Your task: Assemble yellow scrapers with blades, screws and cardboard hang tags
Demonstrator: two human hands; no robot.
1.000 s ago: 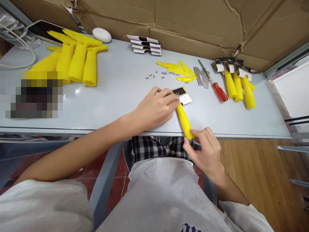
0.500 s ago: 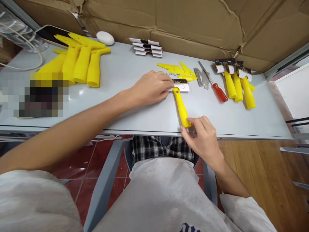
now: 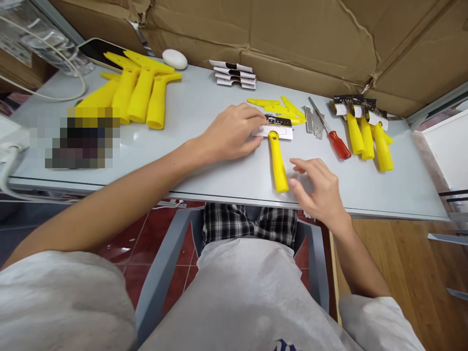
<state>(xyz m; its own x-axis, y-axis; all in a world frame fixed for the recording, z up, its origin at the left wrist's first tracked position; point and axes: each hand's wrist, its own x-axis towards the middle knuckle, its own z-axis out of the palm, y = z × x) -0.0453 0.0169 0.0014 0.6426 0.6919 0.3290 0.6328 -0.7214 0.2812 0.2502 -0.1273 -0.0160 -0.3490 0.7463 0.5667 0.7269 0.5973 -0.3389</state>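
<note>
A yellow scraper (image 3: 278, 163) lies on the table before me, its handle toward the near edge. A black and white card sleeve (image 3: 281, 131) covers its head. My left hand (image 3: 236, 131) grips the left end of that sleeve, fingertips on top and thumb at the lower edge. Just right of the handle's end, my right hand (image 3: 317, 190) hovers with thumb and fingers apart, holding nothing. Beyond the sleeve lie several yellow plastic strips (image 3: 265, 102), partly overlapping, and a few metal blades (image 3: 313, 122). A screwdriver with a red handle (image 3: 339, 145) rests beside the blades.
Several yellow handles with wide heads (image 3: 141, 95) lie at the left, near a phone (image 3: 102, 48) and a white rounded object (image 3: 174, 59). Folded cards (image 3: 234, 75) are stacked at the back. Sleeved scrapers (image 3: 354, 134) lie at the right. Cardboard (image 3: 292, 44) walls the far side.
My right hand has let go of the scraper's handle end and moved a little right, its fingers spreading. My left hand stays at the sleeve. The view has shifted slightly.
</note>
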